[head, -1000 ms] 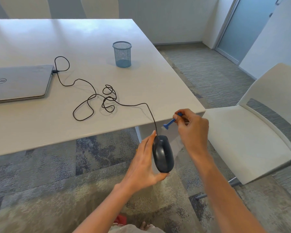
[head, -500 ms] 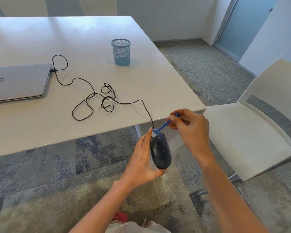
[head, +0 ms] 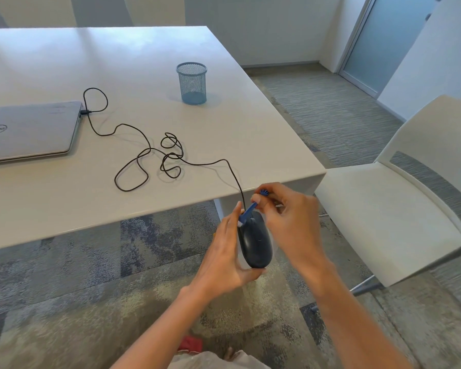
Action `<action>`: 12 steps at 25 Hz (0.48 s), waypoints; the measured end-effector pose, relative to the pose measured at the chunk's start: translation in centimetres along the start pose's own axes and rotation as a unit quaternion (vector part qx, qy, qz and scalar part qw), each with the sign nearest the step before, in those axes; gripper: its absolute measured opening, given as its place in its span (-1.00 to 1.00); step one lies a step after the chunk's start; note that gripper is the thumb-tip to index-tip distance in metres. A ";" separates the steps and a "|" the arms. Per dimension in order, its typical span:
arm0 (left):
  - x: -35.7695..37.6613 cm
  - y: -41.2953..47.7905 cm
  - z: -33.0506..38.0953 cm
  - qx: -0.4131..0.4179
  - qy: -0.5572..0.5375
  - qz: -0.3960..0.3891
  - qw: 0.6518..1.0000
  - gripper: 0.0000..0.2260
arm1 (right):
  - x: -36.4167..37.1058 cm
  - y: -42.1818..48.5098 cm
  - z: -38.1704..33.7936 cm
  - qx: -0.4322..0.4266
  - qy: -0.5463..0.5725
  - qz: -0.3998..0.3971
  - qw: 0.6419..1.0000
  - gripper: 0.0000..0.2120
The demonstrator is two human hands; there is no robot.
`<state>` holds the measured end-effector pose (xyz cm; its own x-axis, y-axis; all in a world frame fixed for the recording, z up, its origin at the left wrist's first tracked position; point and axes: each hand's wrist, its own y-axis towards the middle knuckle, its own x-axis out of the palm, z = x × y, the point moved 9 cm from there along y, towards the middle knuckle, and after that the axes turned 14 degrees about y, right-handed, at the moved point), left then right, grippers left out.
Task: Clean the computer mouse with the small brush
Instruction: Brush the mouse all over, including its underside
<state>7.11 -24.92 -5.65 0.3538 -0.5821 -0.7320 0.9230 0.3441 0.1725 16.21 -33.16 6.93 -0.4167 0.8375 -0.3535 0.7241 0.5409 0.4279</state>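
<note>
Brushing looks underway, not finished: the left hand (head: 224,259) cradles the smooth, dark, rounded mouse (head: 256,239) off the desk's (head: 64,203) near edge, at five o'clock from the cable loops (head: 155,161). The right hand's (head: 290,222) grip pinches the small blue plastic brush (head: 248,213), pale bristles touching the mouse's front-left edge; most of the shell seems left.

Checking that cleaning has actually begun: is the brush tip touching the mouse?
Touching. The head view shows the brush's white bristle tip pressed on the mouse's front left edge, with no gap visible.
</note>
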 end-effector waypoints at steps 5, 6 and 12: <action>-0.3 -0.1 -0.3 -0.013 -0.003 0.015 1.000 0.21 | -0.5 -0.1 -0.6 -0.045 -0.074 0.005 0.996 -0.91; -0.3 -0.1 -0.3 -0.010 -0.009 0.017 1.000 0.21 | 0.1 -0.6 -0.7 -0.046 -0.076 -0.014 0.996 -0.90; -0.3 -0.6 0.1 -0.002 -0.051 0.007 0.999 0.17 | 2.3 -3.5 -1.3 -0.027 -0.013 -0.117 0.993 -0.88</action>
<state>6.50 -24.98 -5.50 0.3807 -0.6484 -0.6593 0.9172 0.3556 0.1799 11.99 -33.02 5.73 -0.5562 0.6859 -0.4692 0.5782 0.7249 0.3744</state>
